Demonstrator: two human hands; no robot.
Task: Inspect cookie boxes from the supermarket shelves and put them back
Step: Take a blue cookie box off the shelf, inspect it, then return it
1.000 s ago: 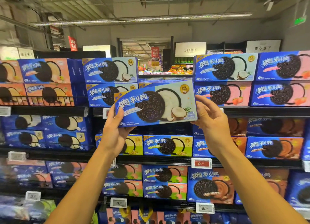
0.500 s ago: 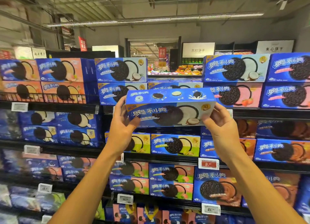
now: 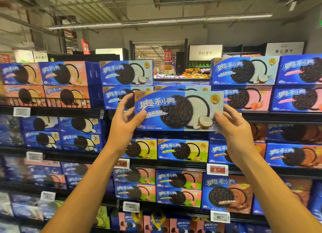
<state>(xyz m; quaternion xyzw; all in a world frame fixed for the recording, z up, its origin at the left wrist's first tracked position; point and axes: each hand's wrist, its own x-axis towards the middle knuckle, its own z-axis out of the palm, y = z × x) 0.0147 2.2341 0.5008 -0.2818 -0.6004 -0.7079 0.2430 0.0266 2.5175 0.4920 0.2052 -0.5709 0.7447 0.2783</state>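
Left hand [image 3: 125, 123] and right hand [image 3: 233, 128] each grip one end of a blue coconut cookie box [image 3: 179, 110], thumbs on its front, held upright in the air before the top shelf [image 3: 261, 116], where matching boxes [image 3: 126, 73] are stacked

Cookie box [image 3: 179, 110]: flat rectangular carton, blue at left fading to pale blue at right; printed with white brand lettering, a dark sandwich cookie, white cream disc and halved coconut. Front face toward camera, long side level, raised before the top shelf, gripped at both short ends
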